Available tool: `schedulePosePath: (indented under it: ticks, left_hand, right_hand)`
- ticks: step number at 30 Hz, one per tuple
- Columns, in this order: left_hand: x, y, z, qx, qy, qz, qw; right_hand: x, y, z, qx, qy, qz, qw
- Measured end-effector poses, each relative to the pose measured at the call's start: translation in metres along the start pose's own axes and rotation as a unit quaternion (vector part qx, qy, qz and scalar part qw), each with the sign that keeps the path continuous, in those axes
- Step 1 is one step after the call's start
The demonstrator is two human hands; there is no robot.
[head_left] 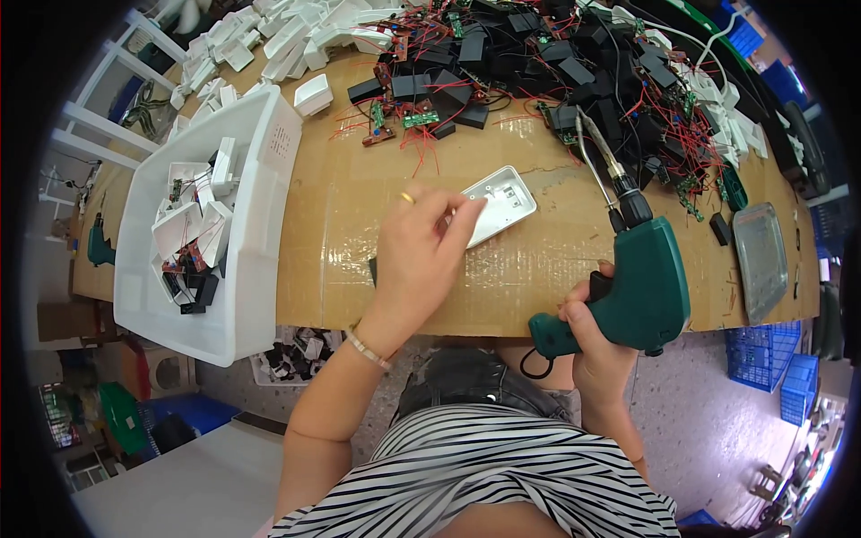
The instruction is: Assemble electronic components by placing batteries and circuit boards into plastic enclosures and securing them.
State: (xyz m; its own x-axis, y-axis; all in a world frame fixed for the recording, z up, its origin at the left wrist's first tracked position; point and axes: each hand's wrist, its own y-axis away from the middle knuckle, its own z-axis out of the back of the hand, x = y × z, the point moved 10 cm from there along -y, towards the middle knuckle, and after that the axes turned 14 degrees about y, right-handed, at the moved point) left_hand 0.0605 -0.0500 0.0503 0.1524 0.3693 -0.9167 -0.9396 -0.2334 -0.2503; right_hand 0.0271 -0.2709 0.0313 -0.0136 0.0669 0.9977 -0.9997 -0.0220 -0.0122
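My right hand point(596, 336) is wrapped round the handle of a green pistol-shaped soldering gun point(650, 278). Its metal tip and thin feed tube point(599, 166) point up and away, toward the heap of parts. Over the middle of the table, my left hand point(417, 247) has thumb and fingers pinched together at the near left end of a white plastic casing point(502, 206). The casing lies with its hollow side up, small metal contacts showing inside. What the pinch holds, if anything, I cannot make out. A dark piece shows partly behind my left wrist.
A white bin point(256, 260) with casings and wired boards stands at the left. Black boxes with red wires and circuit boards point(471, 49) heap along the far side, beside white casings point(305, 36). A clear tray point(760, 260) lies at the right; blue crates point(762, 354) stand below.
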Motion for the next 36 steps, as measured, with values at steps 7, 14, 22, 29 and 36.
schedulePosePath:
  ticks: [7, 14, 22, 29, 36]
  left_hand:
    - [-0.029, 0.021, -0.048, 0.059, -0.189, -0.254, 0.947]
    - [-0.026, 0.027, -0.051, 0.02, -0.165, -0.225, 0.96]
    - [-0.014, 0.025, -0.059, 0.009, -0.184, -0.189, 0.965]
    - [-0.043, 0.029, -0.064, -0.004, -0.258, -0.268, 0.928]
    - [-0.022, 0.023, -0.078, 0.043, -0.188, -0.225, 0.955]
  right_hand:
    - [-0.014, 0.011, 0.026, -0.035, 0.015, -0.012, 0.999]
    - [-0.039, 0.033, 0.048, -0.002, -0.064, -0.02, 0.998]
    - [-0.05, 0.044, 0.056, -0.025, 0.009, -0.038, 0.999]
    - [-0.051, 0.042, 0.057, -0.006, 0.04, -0.033, 0.999]
    - [-0.05, 0.04, 0.061, -0.019, 0.03, -0.024, 0.999]
